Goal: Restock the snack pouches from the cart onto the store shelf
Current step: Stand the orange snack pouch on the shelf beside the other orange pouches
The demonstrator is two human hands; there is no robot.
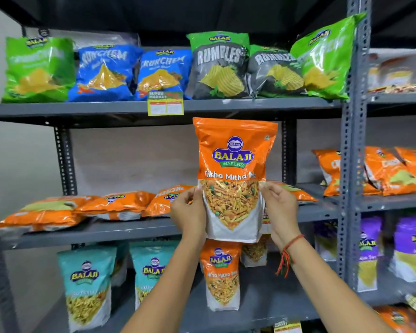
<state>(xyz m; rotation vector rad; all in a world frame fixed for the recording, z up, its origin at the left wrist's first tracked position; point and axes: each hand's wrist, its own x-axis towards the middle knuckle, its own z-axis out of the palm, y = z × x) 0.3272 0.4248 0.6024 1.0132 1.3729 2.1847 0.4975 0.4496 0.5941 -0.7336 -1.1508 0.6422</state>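
Orange snack pouch (234, 169): held upright in front of the middle shelf (130, 230), label facing the camera, its base level with that shelf's front edge. The left hand (190, 212) pinches the pouch's lower left edge; the right hand (280, 207) pinches the lower right edge. Each grip is closed narrowly on the pouch's side seam, fingers in front and thumb side toward the camera.

Likely faults from here:
- Toppling. The pouch is held only at its lower part, so the tall upper section could fold or tip if either grip loosens.
- Snagging. The pouch top sits just under the upper shelf (250, 105) (a price tag (165, 103) hangs close by), so lifting it could catch that edge.
- Knock-over. A matching pouch (222, 275) stands on the lower shelf (262, 306) directly beneath; a drop would probably strike it.

Open room: the middle shelf holds flat orange bags (82, 209) to the left and behind the hands, leaving little clear surface. The lower shelf shows bare surface right of the matching pouch and between it and the teal pouches (87, 282). The cart is not in view.
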